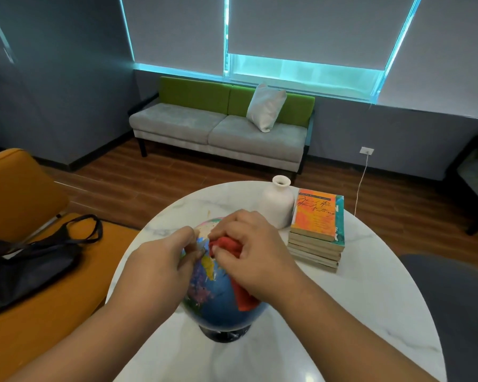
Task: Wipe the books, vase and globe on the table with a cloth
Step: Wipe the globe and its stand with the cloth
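- Orange seat (pixel 20 205) at the far left carries a black bag (pixel 25 266), well apart from the work.
- Left hand (pixel 160 260) curls its fingers against the upper left of the globe (pixel 218 307) and braces it. The globe stands on its dark base near the front of the white marble table (pixel 356 312).
- By its look the globe is light, hard-shelled and smooth, and probably free to spin. A hold high on the ball or down at the base should stop it turning under the wipe.
- Red cloth (pixel 243 296) is soft and bunched. It lies on the globe's upper right, with a tail hanging down the ball below the palm.
- Right hand (pixel 257 260) grips the bunched cloth with its fingers wrapped round it, pressing it onto the globe's top just beside the left fingertips.
- White vase (pixel 278 205) stands upright behind the hands. It is probably breakable and easy to tip, so best held round the body.
- Books (pixel 318 230) sit stacked at its right; whether they touch the vase is unclear.
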Demonstrator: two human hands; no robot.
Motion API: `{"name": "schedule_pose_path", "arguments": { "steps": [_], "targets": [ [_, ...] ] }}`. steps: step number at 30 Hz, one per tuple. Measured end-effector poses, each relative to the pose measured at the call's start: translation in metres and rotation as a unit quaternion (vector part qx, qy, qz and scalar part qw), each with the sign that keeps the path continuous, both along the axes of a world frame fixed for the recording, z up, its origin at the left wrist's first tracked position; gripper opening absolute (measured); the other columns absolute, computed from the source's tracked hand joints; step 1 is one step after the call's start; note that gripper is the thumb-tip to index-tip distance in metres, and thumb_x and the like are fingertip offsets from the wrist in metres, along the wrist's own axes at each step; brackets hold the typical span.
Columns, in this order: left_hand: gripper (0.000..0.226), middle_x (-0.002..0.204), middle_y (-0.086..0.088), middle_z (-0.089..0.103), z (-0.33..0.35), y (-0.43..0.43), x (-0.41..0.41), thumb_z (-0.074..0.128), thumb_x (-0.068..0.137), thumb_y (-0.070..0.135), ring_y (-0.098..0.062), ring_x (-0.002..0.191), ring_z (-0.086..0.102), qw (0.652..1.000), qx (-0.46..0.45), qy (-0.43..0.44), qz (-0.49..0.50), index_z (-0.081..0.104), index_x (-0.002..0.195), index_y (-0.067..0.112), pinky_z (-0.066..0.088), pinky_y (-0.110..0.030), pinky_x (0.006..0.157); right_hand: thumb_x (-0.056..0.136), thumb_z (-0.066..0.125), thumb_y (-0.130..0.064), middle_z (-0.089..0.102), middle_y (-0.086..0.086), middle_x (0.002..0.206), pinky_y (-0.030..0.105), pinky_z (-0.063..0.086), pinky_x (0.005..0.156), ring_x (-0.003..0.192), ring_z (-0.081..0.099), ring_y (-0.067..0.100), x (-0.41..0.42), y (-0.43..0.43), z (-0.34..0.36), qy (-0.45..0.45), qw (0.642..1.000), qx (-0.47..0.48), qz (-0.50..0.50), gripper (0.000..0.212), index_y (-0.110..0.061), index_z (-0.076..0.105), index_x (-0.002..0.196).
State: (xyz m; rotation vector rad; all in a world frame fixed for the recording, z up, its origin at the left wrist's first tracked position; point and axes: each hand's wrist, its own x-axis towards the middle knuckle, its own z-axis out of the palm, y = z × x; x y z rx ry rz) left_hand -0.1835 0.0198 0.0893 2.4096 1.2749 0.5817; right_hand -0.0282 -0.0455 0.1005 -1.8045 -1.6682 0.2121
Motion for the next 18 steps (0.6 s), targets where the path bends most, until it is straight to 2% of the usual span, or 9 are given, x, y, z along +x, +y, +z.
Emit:
{"name": "schedule_pose_path", "arguments": {
  "steps": [4, 7, 9, 12, 15, 16, 18],
  "targets": [
    [0.016, 0.102, 0.008, 0.071, -0.004, 0.004, -0.002, 0.057, 0.092, 0.036, -0.014, 0.087, 0.065, 1.0, -0.009, -0.01, 0.003, 0.046, 0.08, 0.038, 0.058, -0.035, 0.061, 0.079, 0.071, -0.02, 0.062, -0.013, 0.098, 0.025, 0.046, 0.092, 0.097, 0.056, 0.003, 0.019, 0.008, -0.008, 0.168, 0.982, 0.035, -0.079, 0.011, -0.03, 0.072, 0.083],
    [0.016, 0.098, 0.007, 0.071, -0.005, 0.005, -0.003, 0.058, 0.091, 0.035, -0.017, 0.084, 0.064, 1.0, -0.01, -0.012, 0.01, 0.045, 0.082, 0.036, 0.057, -0.037, 0.062, 0.083, 0.069, -0.019, 0.069, -0.006, 0.093, 0.04, 0.053, 0.089, 0.092, 0.064, 0.012, 0.041, 0.004, -0.025, 0.326, 0.932, 0.011, -0.155, 0.01, -0.027, 0.074, 0.082],
    [0.017, 0.093, 0.005, 0.071, -0.005, 0.005, -0.004, 0.058, 0.091, 0.034, -0.018, 0.082, 0.064, 1.0, -0.009, -0.014, 0.016, 0.044, 0.082, 0.035, 0.056, -0.037, 0.062, 0.087, 0.066, -0.023, 0.071, 0.001, 0.088, 0.049, 0.057, 0.079, 0.084, 0.068, 0.023, 0.052, -0.007, -0.039, 0.397, 0.894, -0.025, -0.208, 0.009, -0.027, 0.073, 0.082],
    [0.019, 0.095, 0.005, 0.071, -0.003, 0.002, -0.002, 0.057, 0.092, 0.035, -0.018, 0.082, 0.064, 1.0, -0.008, -0.011, 0.018, 0.042, 0.08, 0.034, 0.055, -0.036, 0.063, 0.09, 0.063, -0.021, 0.07, 0.014, 0.081, 0.05, 0.058, 0.058, 0.068, 0.069, 0.033, 0.059, -0.029, -0.06, 0.401, 0.876, -0.109, -0.246, 0.011, -0.022, 0.072, 0.083],
    [0.015, 0.094, 0.006, 0.071, 0.0, -0.001, -0.003, 0.056, 0.092, 0.04, -0.016, 0.083, 0.064, 1.0, 0.0, 0.011, 0.016, 0.046, 0.085, 0.032, 0.052, -0.03, 0.063, 0.087, 0.063, -0.009, 0.071, 0.017, 0.075, 0.053, 0.059, 0.068, 0.068, 0.07, 0.036, 0.061, -0.047, -0.067, 0.413, 0.872, -0.111, -0.239, 0.012, -0.013, 0.073, 0.081],
    [0.014, 0.091, 0.006, 0.071, 0.002, -0.002, -0.004, 0.057, 0.091, 0.042, -0.017, 0.082, 0.064, 1.0, 0.012, 0.016, 0.013, 0.048, 0.087, 0.032, 0.051, -0.031, 0.064, 0.087, 0.064, -0.007, 0.072, 0.016, 0.075, 0.05, 0.06, 0.069, 0.069, 0.07, 0.034, 0.061, -0.052, -0.065, 0.423, 0.869, -0.098, -0.238, 0.013, -0.013, 0.073, 0.081],
    [0.015, 0.083, 0.009, 0.068, 0.005, -0.001, -0.007, 0.06, 0.088, 0.045, -0.014, 0.079, 0.062, 0.999, 0.031, 0.007, 0.0, 0.05, 0.088, 0.033, 0.048, -0.029, 0.062, 0.088, 0.065, -0.012, 0.072, 0.011, 0.081, 0.034, 0.059, 0.059, 0.069, 0.069, 0.024, 0.063, -0.06, -0.057, 0.423, 0.87, -0.067, -0.244, 0.009, -0.016, 0.073, 0.086]
  ]
}}
